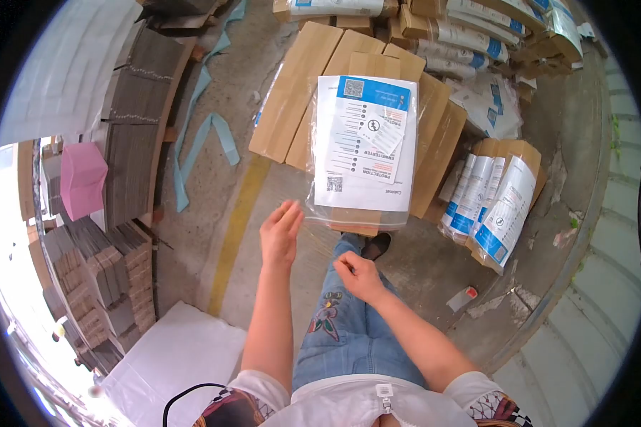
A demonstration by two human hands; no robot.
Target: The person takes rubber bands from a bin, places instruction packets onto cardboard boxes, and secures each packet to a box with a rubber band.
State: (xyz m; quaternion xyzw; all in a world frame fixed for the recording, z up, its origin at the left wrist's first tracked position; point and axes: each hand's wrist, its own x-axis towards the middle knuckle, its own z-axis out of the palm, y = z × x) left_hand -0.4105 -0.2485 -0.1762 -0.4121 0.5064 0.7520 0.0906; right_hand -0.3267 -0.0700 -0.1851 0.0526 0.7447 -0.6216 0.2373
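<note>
A clear plastic bag (310, 186) with printed white and blue sheets (335, 142) inside lies on a stack of brown cardboard pieces (299, 92). My left hand (280, 231) is beside the bag's lower left corner, its fingers pressed together; whether they pinch anything is too small to tell. Below the bag's lower edge, above my leg, my right hand (360, 276) is curled closed, and what it holds, if anything, is hidden.
Packed cardboard bundles (495, 203) stand at the right, with more bundles (463, 43) at the back right. Flat cardboard stacks (139, 92) and a pink piece (83, 180) are at the left. A teal strip (224, 139) lies on the floor.
</note>
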